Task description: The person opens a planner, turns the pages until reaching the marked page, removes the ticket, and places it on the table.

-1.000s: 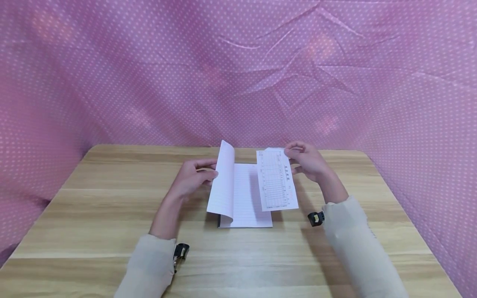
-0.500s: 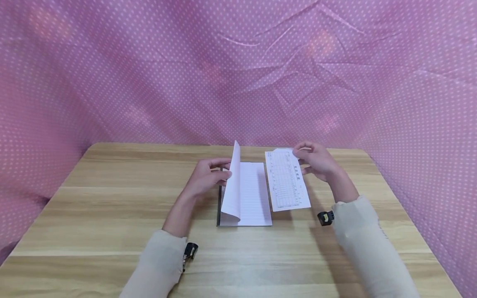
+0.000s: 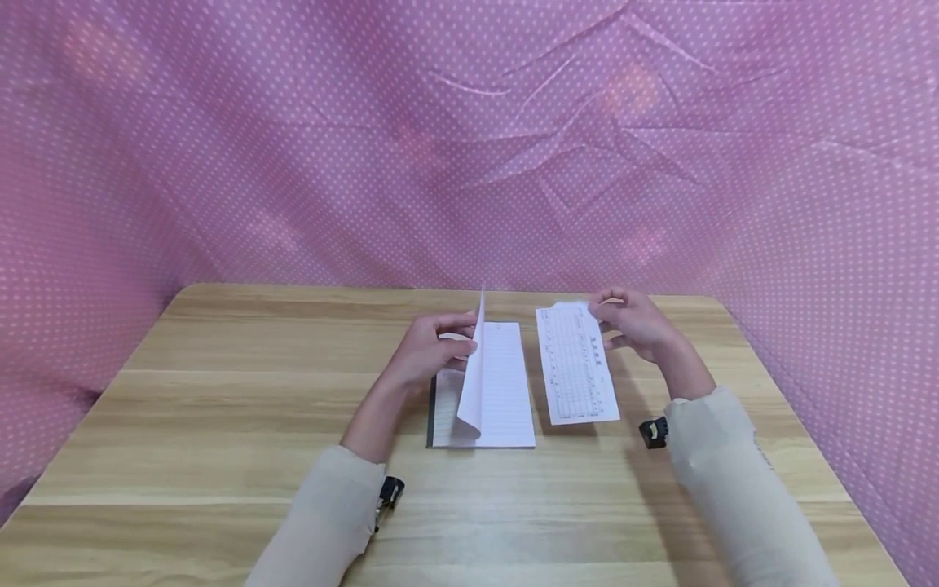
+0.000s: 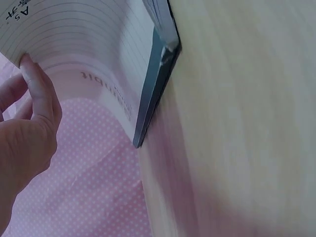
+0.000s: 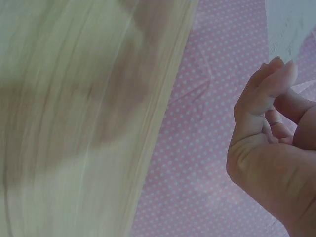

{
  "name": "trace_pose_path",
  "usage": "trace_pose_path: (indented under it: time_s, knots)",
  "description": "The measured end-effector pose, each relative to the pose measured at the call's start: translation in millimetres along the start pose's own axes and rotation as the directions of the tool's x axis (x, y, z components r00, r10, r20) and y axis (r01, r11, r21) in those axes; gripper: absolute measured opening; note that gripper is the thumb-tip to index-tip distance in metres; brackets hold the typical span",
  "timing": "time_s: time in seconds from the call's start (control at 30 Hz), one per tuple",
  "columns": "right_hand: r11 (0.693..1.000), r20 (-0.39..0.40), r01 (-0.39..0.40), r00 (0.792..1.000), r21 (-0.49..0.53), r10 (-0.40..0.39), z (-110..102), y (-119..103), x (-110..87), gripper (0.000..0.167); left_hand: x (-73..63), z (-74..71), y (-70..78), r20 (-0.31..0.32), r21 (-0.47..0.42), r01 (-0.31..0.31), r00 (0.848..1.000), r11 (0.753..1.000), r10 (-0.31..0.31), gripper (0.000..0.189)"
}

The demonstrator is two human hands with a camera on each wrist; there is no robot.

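Observation:
A lined notepad with a dark binding strip on its left lies on the table. My left hand pinches a lifted page of it between thumb and fingers, the page standing nearly upright over the pad. In the left wrist view the page curves up from the dark spine, with my left hand at its edge. To the right of the pad, my right hand holds a printed form by its upper right corner. The right wrist view shows my right hand with thumb and fingertips together at the paper.
The wooden table ends at a far edge just behind the hands. A pink dotted cloth hangs behind and at both sides. A small black device sits at each wrist.
My left hand has moved right, swinging the page from leaning left to nearly upright. My right hand has carried the printed form right, away from over the notepad.

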State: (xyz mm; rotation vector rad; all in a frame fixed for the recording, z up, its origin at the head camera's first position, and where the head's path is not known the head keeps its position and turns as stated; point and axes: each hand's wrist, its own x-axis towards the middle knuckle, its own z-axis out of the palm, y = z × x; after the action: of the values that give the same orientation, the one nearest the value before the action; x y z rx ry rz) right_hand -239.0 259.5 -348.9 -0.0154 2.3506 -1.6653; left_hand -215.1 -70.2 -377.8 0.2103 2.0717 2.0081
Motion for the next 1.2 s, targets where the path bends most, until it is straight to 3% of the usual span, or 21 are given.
trace_pose_path:
  time_s: [0.6,0.77,1.03,1.2]
  knots:
    - [0.997,0.002,-0.034,0.999,-0.073,0.035,-22,27,15.0,0.023,16.7,22.7,-9.2,0.062,0.025,0.014,0.998,1.000,-0.016,0.043]
    - [0.995,0.001,-0.038,0.999,-0.090,0.038,-23,34,19.6,0.021,20.9,27.5,-13.1,0.071,0.061,0.032,0.997,0.998,-0.037,0.039]
    - [0.988,-0.004,-0.011,1.000,-0.151,0.010,-21,41,23.9,0.032,25.1,36.0,-15.6,0.060,0.119,0.049,0.997,0.992,-0.057,0.035]
    - [0.979,-0.027,-0.032,0.999,-0.200,0.028,-21,47,24.9,0.026,27.2,42.3,-18.2,0.076,0.106,0.060,0.995,0.993,-0.068,0.035]
